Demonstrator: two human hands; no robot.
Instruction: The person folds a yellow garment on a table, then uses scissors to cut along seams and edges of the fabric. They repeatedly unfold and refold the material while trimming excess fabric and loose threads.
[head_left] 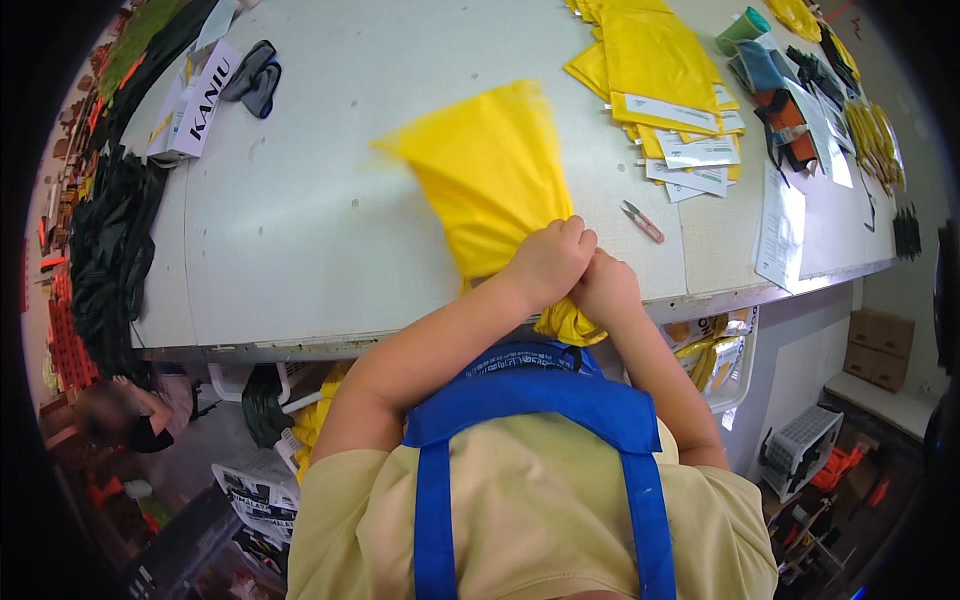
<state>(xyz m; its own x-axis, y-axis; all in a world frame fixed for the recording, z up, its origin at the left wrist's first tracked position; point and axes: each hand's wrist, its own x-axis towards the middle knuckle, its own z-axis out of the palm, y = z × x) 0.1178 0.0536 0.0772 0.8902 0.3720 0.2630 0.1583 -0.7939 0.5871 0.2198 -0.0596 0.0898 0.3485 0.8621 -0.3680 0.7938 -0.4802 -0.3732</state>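
A yellow cloth piece [490, 170] is gathered in both my hands above the table's near edge. Its wide end fans out over the tabletop, slightly blurred, while a bunched part hangs below my fingers. My left hand [553, 262] is closed on the cloth, fingers curled round it. Pressed close beside it, my right hand [607, 287] also grips the cloth at the bunched part. To the right of the hands lies a pair of small thread snips [643, 222] with a reddish handle.
Yellow folded pieces with white slips [660, 75] are stacked at the far right. A white box [198, 105] and a grey-black fabric item [255, 78] lie at the far left. Dark green straps [115, 235] hang over the left edge. A person [125, 410] is beyond, lower left.
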